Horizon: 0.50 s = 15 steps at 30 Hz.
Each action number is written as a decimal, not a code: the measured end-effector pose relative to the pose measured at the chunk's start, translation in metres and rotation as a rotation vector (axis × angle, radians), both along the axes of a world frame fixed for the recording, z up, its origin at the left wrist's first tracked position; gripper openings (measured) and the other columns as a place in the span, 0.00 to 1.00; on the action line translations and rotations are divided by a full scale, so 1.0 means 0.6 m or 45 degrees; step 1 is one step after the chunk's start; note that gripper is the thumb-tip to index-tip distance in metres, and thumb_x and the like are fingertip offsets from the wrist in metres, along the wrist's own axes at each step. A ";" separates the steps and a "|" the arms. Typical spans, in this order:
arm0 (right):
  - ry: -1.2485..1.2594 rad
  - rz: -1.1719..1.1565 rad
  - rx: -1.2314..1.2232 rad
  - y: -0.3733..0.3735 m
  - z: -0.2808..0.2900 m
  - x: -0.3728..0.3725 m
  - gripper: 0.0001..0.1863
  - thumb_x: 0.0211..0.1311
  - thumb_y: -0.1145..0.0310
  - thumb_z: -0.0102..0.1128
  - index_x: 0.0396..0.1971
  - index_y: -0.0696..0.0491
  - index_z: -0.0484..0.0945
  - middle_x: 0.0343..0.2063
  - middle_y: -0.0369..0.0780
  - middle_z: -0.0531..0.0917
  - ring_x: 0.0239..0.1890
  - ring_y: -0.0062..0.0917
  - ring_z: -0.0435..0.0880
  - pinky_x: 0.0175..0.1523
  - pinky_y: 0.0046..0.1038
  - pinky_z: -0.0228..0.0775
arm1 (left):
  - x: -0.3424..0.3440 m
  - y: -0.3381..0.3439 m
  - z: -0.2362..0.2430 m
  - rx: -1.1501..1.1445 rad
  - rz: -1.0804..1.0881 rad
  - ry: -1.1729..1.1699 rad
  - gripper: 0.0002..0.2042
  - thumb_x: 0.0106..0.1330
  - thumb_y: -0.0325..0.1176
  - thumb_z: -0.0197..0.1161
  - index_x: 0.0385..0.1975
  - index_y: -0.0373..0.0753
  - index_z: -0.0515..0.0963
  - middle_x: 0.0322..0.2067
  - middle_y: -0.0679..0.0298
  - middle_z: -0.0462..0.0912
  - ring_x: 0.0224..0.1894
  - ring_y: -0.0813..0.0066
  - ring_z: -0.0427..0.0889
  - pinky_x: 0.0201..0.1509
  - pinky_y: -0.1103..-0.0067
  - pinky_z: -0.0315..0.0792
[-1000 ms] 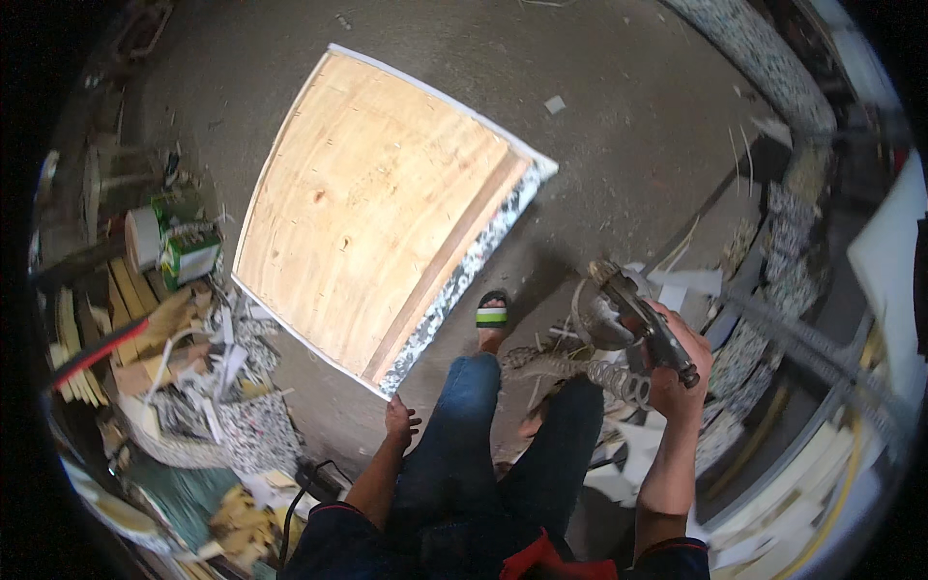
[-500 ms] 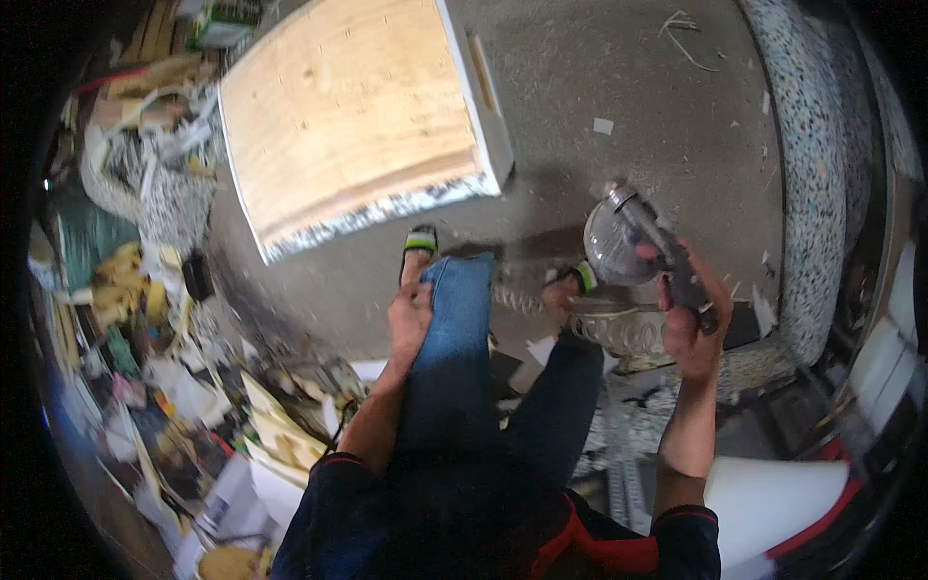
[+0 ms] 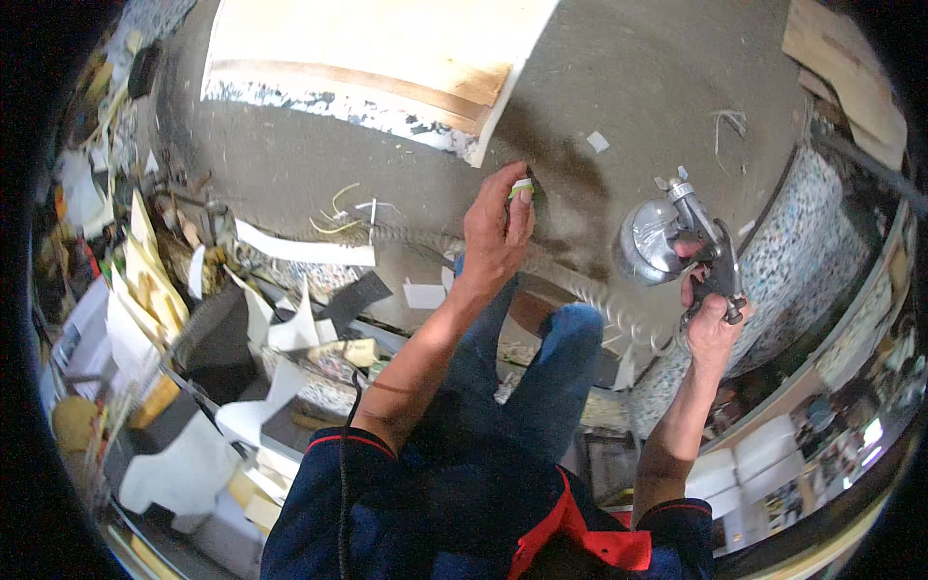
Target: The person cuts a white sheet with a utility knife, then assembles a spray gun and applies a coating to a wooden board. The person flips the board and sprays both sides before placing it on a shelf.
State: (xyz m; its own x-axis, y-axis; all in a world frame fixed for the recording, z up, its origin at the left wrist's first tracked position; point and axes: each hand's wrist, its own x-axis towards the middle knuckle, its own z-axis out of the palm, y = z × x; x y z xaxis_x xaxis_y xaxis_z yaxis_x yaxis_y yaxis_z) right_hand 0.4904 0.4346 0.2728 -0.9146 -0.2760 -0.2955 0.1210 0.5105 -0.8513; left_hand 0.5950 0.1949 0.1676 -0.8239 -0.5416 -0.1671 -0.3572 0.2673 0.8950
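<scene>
My right hand (image 3: pixel 713 314) is wrapped round the grip of a metal spray gun (image 3: pixel 713 246). Its rounded silver cup (image 3: pixel 646 242) hangs on the left side, and a clear coiled hose (image 3: pixel 590 287) runs below it across my legs. In front of my body, my left hand (image 3: pixel 498 227) hovers with its fingers loosely bent and apart, and I see nothing held in it. Just behind its fingertips shows a green-and-white shoe strap (image 3: pixel 521 188). Farther forward stands a wood-topped piece (image 3: pixel 367 63) with speckled foam (image 3: pixel 338 114) along its near edge.
Foam, paper and board scraps (image 3: pixel 184 454) are piled along the left. A speckled foam slab (image 3: pixel 793 261) lies at the right. Thin yellow and white strips (image 3: pixel 343 213) and a small white scrap (image 3: pixel 597 142) lie on the grey floor (image 3: pixel 580 77).
My left hand has risen off my leg and moved forward and right. The spray gun stays in my right hand, slightly farther right. The view has turned, so the wood-topped piece sits higher.
</scene>
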 end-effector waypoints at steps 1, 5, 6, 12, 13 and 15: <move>-0.063 0.037 -0.019 -0.005 -0.005 -0.015 0.44 0.59 0.27 0.49 0.44 0.60 0.80 0.22 0.33 0.79 0.21 0.14 0.69 0.26 0.21 0.57 | -0.002 0.001 -0.003 -0.019 0.047 0.014 0.14 0.70 0.30 0.55 0.53 0.35 0.73 0.47 0.47 0.78 0.46 0.51 0.81 0.49 0.68 0.75; -0.157 0.186 -0.137 -0.033 -0.008 -0.067 0.44 0.59 0.28 0.51 0.45 0.62 0.74 0.42 0.44 0.84 0.22 0.17 0.71 0.25 0.20 0.61 | -0.009 0.012 -0.010 -0.045 0.183 -0.009 0.13 0.70 0.30 0.54 0.52 0.35 0.73 0.48 0.47 0.77 0.47 0.50 0.80 0.50 0.68 0.74; -0.181 0.209 -0.107 -0.040 -0.006 -0.077 0.46 0.58 0.27 0.50 0.48 0.62 0.73 0.42 0.44 0.83 0.22 0.17 0.71 0.25 0.20 0.60 | -0.010 0.014 -0.011 -0.021 0.239 -0.036 0.13 0.70 0.30 0.54 0.52 0.35 0.73 0.47 0.47 0.77 0.47 0.50 0.79 0.51 0.68 0.73; -0.224 0.482 -0.123 -0.080 -0.010 -0.138 0.43 0.60 0.29 0.52 0.44 0.62 0.80 0.25 0.35 0.80 0.21 0.13 0.68 0.25 0.20 0.56 | -0.024 0.019 -0.034 -0.054 0.584 0.033 0.11 0.69 0.30 0.56 0.48 0.35 0.76 0.42 0.51 0.80 0.43 0.55 0.82 0.47 0.71 0.75; -0.231 0.545 -0.120 -0.084 -0.012 -0.149 0.43 0.60 0.29 0.51 0.44 0.62 0.80 0.22 0.33 0.78 0.21 0.13 0.68 0.25 0.20 0.56 | -0.026 0.022 -0.035 -0.046 0.642 0.052 0.10 0.68 0.30 0.57 0.47 0.35 0.77 0.41 0.51 0.81 0.42 0.56 0.83 0.46 0.71 0.75; -0.236 0.593 -0.141 -0.087 -0.017 -0.164 0.43 0.60 0.29 0.50 0.46 0.61 0.80 0.17 0.31 0.72 0.20 0.13 0.67 0.25 0.20 0.55 | -0.028 0.034 -0.034 0.033 0.726 0.034 0.10 0.67 0.30 0.58 0.45 0.35 0.78 0.40 0.53 0.81 0.40 0.61 0.84 0.44 0.73 0.76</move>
